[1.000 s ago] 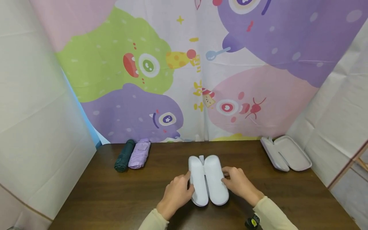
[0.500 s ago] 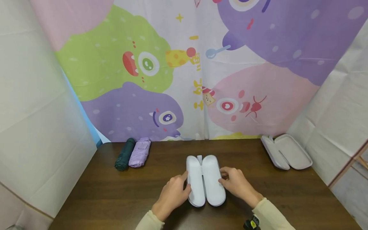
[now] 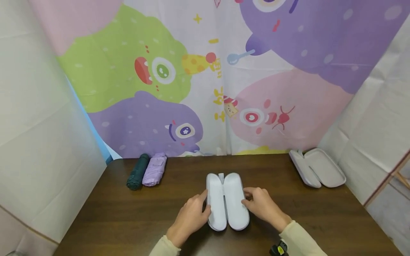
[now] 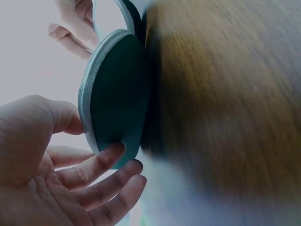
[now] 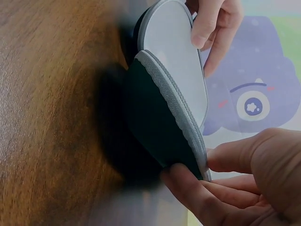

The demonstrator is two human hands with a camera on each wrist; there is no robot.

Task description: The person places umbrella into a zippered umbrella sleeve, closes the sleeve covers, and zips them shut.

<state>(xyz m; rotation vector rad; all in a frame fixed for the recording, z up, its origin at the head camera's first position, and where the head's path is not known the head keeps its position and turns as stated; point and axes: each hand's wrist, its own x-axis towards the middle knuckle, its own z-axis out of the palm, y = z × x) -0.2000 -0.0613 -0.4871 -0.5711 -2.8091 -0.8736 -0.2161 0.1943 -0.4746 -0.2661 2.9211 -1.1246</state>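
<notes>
An oblong zippered hard case (image 3: 236, 204) lies spread apart on the table in the head view, its two white-lined halves side by side and bare inside. Both wrist views show a dark green outer shell (image 4: 117, 84) and a pale zipper rim (image 5: 176, 106). My left hand (image 3: 191, 215) holds the left half's outer edge, thumb at the rim and fingertips against the shell. On the opposite edge, my right hand (image 3: 264, 205) pinches the right half between thumb and fingers. The case's underside is hidden.
Two rolled bundles like folded umbrellas, one dark green (image 3: 138, 172) and one lilac (image 3: 154, 170), lie at the back left of the brown table (image 3: 128, 220). A second spread case (image 3: 325, 169) lies back right. Behind stands a cartoon-printed curtain (image 3: 211, 135).
The case and both hands have shifted slightly left, and the case sits a little straighter. Each hand keeps its hold. The head view has also moved a little.
</notes>
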